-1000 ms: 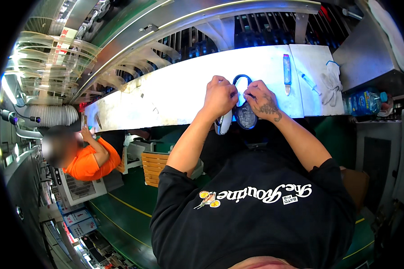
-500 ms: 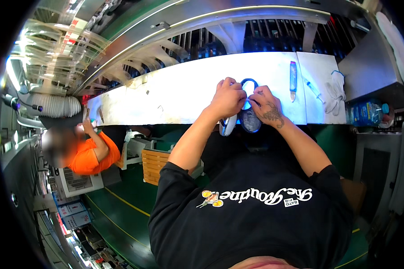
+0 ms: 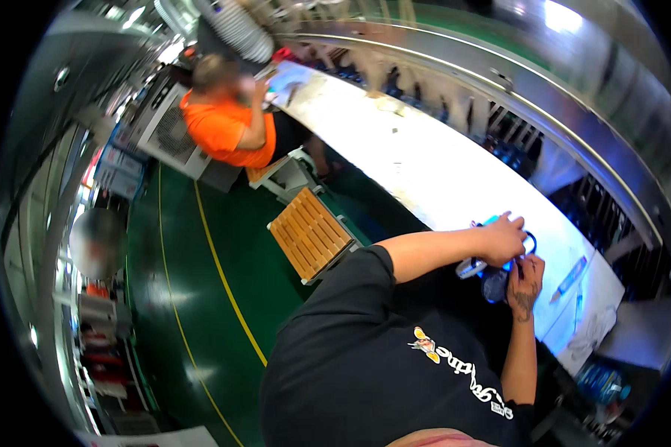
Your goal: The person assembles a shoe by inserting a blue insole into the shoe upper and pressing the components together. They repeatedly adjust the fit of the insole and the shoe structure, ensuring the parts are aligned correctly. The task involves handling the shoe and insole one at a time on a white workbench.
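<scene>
Stretching through the room: green floor (image 3: 205, 320), long white surface (image 3: 440, 179), slatted stool (image 3: 311, 232) beside it. Dark shoe-like piece (image 3: 494, 286) at surface's near edge, between left hand (image 3: 504, 240) and right hand (image 3: 525, 279); both grips grasp it, fingertips partly hidden.

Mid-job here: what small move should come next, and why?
Probably steady the dark shoe with the right hand before shifting the left hand: both hands are gathered at its opening, while its toe end appears to reach the near edge of the white worktable.
</scene>
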`<state>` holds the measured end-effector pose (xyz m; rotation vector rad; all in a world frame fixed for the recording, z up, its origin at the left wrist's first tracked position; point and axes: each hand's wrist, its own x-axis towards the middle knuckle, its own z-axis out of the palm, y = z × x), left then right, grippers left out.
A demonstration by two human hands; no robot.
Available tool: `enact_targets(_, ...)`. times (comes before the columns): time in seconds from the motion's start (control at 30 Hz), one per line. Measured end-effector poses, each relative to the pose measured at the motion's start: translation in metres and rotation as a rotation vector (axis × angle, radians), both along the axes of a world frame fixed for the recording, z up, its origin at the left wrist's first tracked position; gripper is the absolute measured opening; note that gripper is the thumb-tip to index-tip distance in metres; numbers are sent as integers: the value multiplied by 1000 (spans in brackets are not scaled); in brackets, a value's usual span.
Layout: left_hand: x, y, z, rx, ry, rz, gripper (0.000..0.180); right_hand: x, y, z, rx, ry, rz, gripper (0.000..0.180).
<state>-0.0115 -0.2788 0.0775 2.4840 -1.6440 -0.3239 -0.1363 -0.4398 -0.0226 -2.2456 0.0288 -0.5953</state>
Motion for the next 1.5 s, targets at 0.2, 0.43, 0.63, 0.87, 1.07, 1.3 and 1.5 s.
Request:
enact_targets(0.2,2,0,-15,14,65,-3,21,2,1,2,35,25,91,13)
enact_targets(0.43,-4,-2,-14,-47,21,63,25,3,-10,-12,9,27,104,15)
enact_targets(0.63,-73,72,6,-428,-41,469,52,-49,-7,8,8,-46,217,63)
enact_targets(0.87,-113,102,-54,-504,187,680,56,-68,20,21,-374,-133,392,21)
enact_targets(1.07,-93,95,38,-763,-50,347,38,-67,43,105,130,-201,218,16)
enact_targets(1.3,-102,83,43,-806,535,409,42,-76,66,86,541,-74,121,24)
enact_targets(1.5,-135,78,36,-911,919,455,45,-97,70,94,650,-123,121,10)
